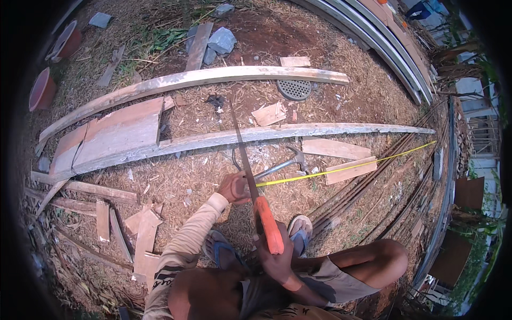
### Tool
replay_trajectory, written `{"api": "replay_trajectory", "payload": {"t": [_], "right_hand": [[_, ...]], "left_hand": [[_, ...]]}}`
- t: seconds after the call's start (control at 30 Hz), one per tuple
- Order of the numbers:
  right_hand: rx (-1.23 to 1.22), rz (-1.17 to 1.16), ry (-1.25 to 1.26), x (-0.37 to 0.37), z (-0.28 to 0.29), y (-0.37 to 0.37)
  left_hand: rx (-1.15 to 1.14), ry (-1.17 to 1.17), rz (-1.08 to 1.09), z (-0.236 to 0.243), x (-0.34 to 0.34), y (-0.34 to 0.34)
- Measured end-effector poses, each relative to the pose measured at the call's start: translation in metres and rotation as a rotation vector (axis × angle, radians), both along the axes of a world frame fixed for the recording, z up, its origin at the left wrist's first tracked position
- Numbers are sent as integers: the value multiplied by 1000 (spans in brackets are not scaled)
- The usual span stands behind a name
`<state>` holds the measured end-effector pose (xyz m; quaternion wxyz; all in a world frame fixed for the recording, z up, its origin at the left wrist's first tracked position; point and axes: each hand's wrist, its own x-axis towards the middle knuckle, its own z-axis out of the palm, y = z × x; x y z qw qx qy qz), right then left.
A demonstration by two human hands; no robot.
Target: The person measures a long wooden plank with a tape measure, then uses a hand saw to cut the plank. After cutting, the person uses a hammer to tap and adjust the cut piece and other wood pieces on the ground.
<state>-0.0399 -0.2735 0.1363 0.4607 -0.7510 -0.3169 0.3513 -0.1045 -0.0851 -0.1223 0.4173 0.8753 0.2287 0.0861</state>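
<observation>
My right hand (277, 261) is wrapped round the orange handle of a handsaw (272, 226). Its long narrow blade points away from me and passes over the nearer long wooden beam (208, 141) in view; contact cannot be made out. Just left of the blade, my left hand (233, 188) is closed at the near end of a yellow tape measure (341, 169). The tape runs out to the right, and its case is hidden by fingers and blade. A claw hammer (282, 164) lies on the ground beyond the tape, close to my left hand.
A second beam (213, 76) lies farther off, with wide boards (117, 130) at the left. Offcuts (145, 240) lie left of my legs. Metal rods (368, 178) stretch along the right. A round grate (294, 89), grey stones (222, 40) and reddish tubs (42, 90) stand beyond.
</observation>
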Motion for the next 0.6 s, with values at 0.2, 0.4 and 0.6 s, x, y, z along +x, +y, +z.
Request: {"api": "replay_trajectory", "payload": {"t": [0.2, 0.4, 0.6], "right_hand": [[17, -8, -59, -1, 0, 4], [25, 12, -116, -1, -1, 5], [19, 5, -124, -2, 0, 5]], "left_hand": [[-33, -98, 91, -9, 22, -27], [-139, -75, 66, -10, 29, -38], [46, -199, 34, 3, 34, -43]]}}
